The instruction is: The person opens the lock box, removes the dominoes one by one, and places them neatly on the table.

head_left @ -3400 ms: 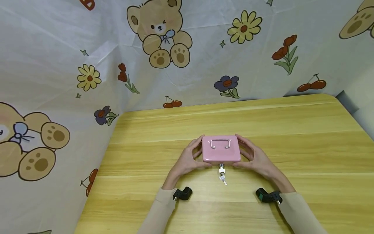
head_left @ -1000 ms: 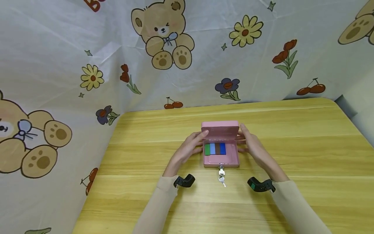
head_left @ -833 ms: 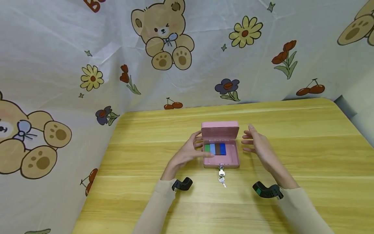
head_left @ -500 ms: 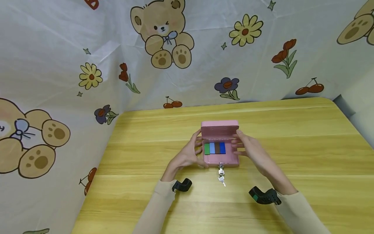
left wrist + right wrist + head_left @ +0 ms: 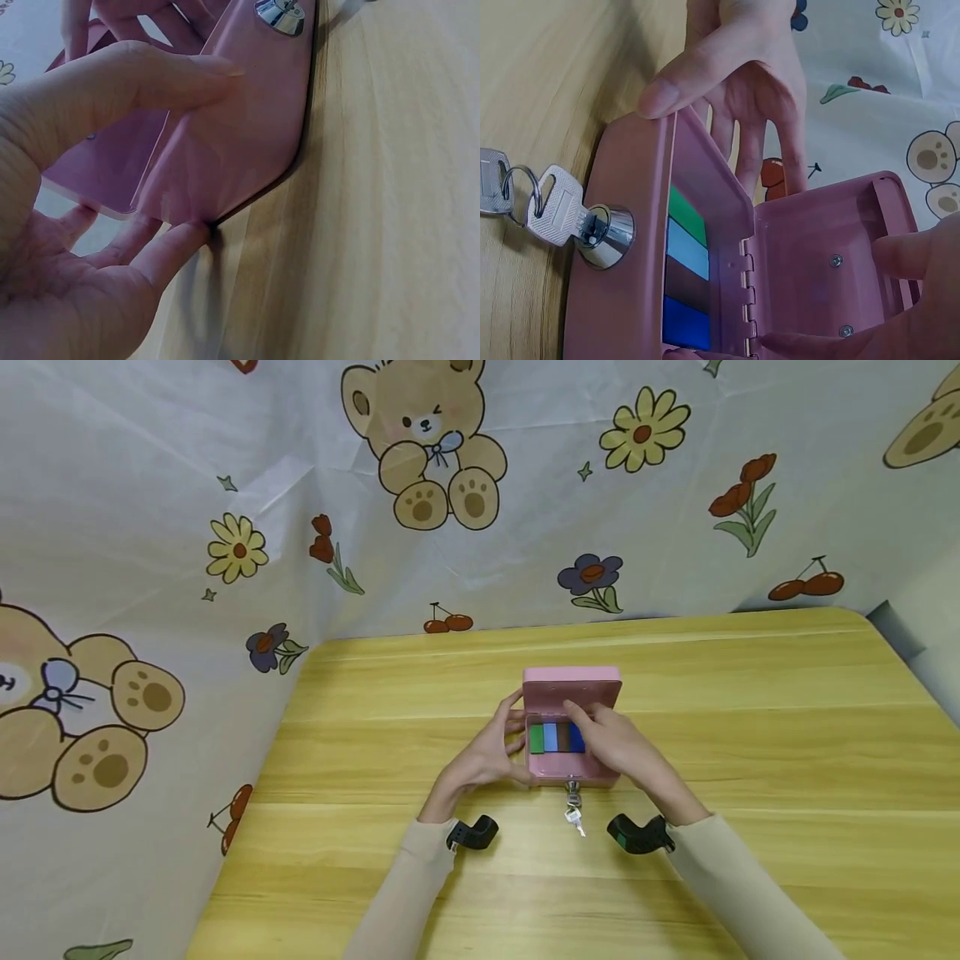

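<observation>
A pink metal cash box stands on the table with its lid raised. My left hand holds its left side, thumb pressed on the front wall and fingers along the side. My right hand reaches over the right half, its fingers spread inside by the lid and hinge; some fingertips are hidden, and I see nothing gripped. Flat pieces in green, light blue, brown and dark blue lie side by side within. A key sits in the front lock.
A second key dangles from the ring in front of the box. The wooden table ends at a cloth printed with bears and flowers, behind and to the left. Black wrist cameras sit on both wrists.
The box's lid has gone from shut to raised, showing the coloured pieces. My right hand has moved from the box's right side to inside it. My left hand has returned to the left side.
</observation>
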The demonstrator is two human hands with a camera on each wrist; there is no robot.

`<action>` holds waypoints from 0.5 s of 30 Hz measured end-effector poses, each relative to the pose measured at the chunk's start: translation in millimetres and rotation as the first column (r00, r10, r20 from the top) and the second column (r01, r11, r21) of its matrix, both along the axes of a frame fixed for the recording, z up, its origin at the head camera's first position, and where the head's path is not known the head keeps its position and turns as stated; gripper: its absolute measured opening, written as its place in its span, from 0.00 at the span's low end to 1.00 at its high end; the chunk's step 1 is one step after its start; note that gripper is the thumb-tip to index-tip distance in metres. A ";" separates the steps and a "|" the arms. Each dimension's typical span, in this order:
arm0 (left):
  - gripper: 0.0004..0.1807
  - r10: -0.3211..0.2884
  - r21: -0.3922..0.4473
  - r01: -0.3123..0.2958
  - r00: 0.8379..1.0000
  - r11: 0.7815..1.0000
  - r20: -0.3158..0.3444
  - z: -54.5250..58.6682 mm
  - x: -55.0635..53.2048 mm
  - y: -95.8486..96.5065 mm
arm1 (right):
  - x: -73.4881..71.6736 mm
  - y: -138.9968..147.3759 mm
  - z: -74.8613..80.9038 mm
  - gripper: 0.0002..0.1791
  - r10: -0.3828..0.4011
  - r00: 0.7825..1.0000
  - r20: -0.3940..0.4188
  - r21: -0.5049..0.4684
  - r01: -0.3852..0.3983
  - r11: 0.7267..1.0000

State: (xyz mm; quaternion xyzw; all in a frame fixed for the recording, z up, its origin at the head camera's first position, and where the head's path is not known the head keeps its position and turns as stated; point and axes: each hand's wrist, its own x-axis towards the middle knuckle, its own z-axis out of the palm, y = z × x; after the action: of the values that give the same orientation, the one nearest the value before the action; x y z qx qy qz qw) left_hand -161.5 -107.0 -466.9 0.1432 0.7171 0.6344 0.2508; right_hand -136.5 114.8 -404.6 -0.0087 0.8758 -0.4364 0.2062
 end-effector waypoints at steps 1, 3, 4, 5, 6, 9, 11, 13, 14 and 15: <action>0.78 0.001 -0.001 -0.001 1.000 1.000 0.001 0.1 -0.1 -0.1 | -0.5 -0.9 -0.7 0.45 0.002 1.000 -0.008 0.022 -0.002 1.000; 0.78 0.001 -0.003 -0.001 1.000 1.000 0.002 0.5 -0.1 -0.1 | -1.2 -2.0 -2.4 0.45 0.004 1.000 -0.021 0.044 -0.003 0.999; 0.79 0.002 -0.003 -0.002 1.000 1.000 0.004 0.6 -0.1 -0.2 | -1.4 -2.5 -3.5 0.45 -0.003 1.000 -0.026 0.044 0.005 0.999; 0.78 0.002 -0.002 -0.002 1.000 1.000 0.006 0.8 0.0 -0.2 | -1.4 -3.0 -4.5 0.44 -0.014 1.000 -0.028 0.039 0.015 0.999; 0.79 0.002 -0.004 -0.002 1.000 1.000 0.008 1.1 0.1 -0.2 | -1.2 -3.2 -5.5 0.44 -0.023 0.999 -0.030 0.029 0.023 0.999; 0.78 -0.001 -0.006 0.001 1.000 1.000 0.013 1.3 -0.1 -0.5 | -0.1 -4.5 -6.9 0.41 -0.060 0.998 -0.027 0.000 0.060 0.998; 0.78 -0.002 -0.008 0.002 1.000 1.000 0.010 1.5 -0.3 -0.8 | 1.0 -5.7 -6.6 0.39 -0.080 0.996 -0.023 -0.016 0.080 0.997; 0.77 -0.002 -0.010 0.002 1.000 1.000 0.005 1.4 -0.3 -1.0 | 1.5 -6.8 -6.1 0.36 -0.095 0.995 -0.027 -0.027 0.095 0.995; 0.77 -0.003 -0.011 0.003 1.000 1.000 0.002 1.3 -0.4 -1.0 | 1.7 -6.9 -6.0 0.35 -0.100 0.994 -0.033 -0.035 0.099 0.994; 0.77 -0.003 -0.012 0.003 1.000 1.000 0.000 1.2 -0.4 -1.0 | 2.0 -7.3 -6.6 0.33 -0.104 0.994 -0.037 -0.040 0.103 0.994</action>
State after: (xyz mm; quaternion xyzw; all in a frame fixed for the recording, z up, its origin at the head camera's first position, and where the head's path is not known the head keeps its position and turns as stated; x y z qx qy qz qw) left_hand -161.9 -108.0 -465.7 0.1429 0.7205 0.6298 0.2527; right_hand -134.5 107.5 -411.2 0.0243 0.8705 -0.4627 0.1658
